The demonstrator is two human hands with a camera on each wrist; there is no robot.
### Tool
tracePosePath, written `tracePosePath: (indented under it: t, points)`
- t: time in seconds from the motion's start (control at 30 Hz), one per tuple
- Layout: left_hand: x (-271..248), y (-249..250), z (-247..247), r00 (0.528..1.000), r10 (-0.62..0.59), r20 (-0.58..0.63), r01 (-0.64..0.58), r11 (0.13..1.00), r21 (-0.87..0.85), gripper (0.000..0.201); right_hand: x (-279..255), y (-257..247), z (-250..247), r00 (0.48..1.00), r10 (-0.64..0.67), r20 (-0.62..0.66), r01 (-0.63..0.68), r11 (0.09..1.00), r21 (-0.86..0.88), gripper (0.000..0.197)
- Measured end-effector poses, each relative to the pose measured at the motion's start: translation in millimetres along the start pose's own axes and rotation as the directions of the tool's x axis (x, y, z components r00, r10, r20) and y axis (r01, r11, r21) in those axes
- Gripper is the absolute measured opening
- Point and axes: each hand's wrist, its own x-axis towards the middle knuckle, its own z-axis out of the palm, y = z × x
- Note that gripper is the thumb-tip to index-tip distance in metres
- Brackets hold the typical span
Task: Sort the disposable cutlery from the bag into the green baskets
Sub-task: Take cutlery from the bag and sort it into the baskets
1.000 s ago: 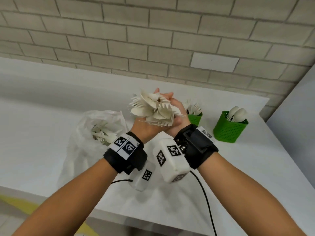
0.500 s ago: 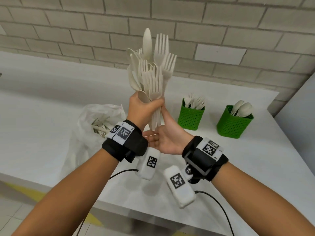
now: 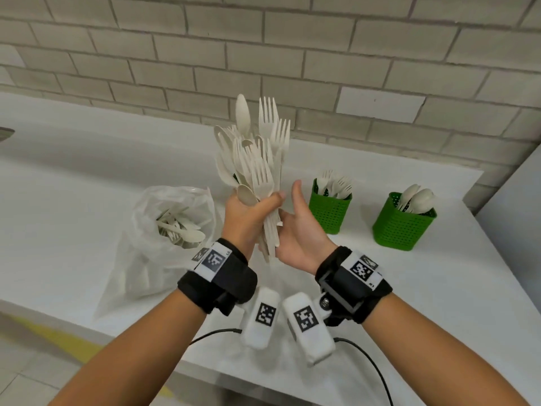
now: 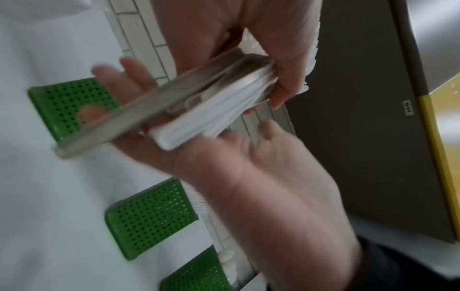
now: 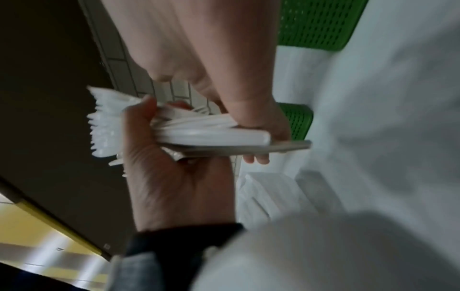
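My left hand (image 3: 248, 212) is wrapped round the handles of the cutlery bundle (image 3: 257, 153), fingers and thumb curled tight, fist raised above the counter (image 3: 58, 177). Bundle stands upright: fork tines and spoon bowls fan out above the fist, handle ends stick out below it.

Right hand (image 3: 298, 232) sits just right of the fist, palm turned toward the handles, fingers straight, thumb up. The handle ends lie against its palm and fingers; it grips nothing. Left wrist view shows the same: loose handle ends resting across the flat right palm (image 4: 199, 157).

Plastic bag (image 3: 164, 230) lies on the counter to the left, mouth open, more spoons and forks inside.

Right of my hands, two green baskets well apart from the bundle: basket with forks (image 3: 329, 212) nearer my right hand, basket with spoons (image 3: 401, 227) further right. Left wrist view shows a third green basket (image 4: 74, 102) past the right fingers; contents not visible.

Brick wall (image 3: 292, 54) behind the counter.
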Motion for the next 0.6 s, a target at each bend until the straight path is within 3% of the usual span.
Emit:
tracePosePath:
  t: [0.17,0.27,0.37,0.47,0.53,0.6]
  points:
    - [-7.8,-10.6,0.8,0.999,0.005,-0.045,-0.006,1.000,-0.030,0.054,10.2,5.6,5.3,0.995,-0.074,-0.062,0.071,0.996,-0.055,0.053]
    - [-3.4,-7.4,-3.7,1.000,-0.010,-0.028,0.009,1.000,-0.025,0.040,13.5,3.0,4.5,0.988,-0.151,-0.022,0.145,0.972,-0.183,0.054]
    - [10.6,2.0,-15.8,0.995,-0.058,0.085,0.055,0.998,0.036,0.031,8.6,-14.0,12.8,0.957,-0.280,0.080,0.286,0.858,-0.426,0.063]
    - [19.9,5.5,-25.3,0.975,-0.144,0.170,0.122,0.983,0.135,0.023,18.3,-30.5,24.4,0.910,-0.393,0.133,0.398,0.735,-0.550,0.064]
    - [22.1,6.3,-27.9,0.974,-0.170,0.148,0.141,0.972,0.189,0.012,32.7,-31.3,35.0,0.893,-0.440,0.098,0.389,0.641,-0.662,0.062]
    - [25.1,5.3,-31.6,0.978,-0.170,0.120,0.143,0.967,0.210,0.014,47.7,-24.5,42.8,0.880,-0.474,0.036,0.342,0.578,-0.741,0.055]
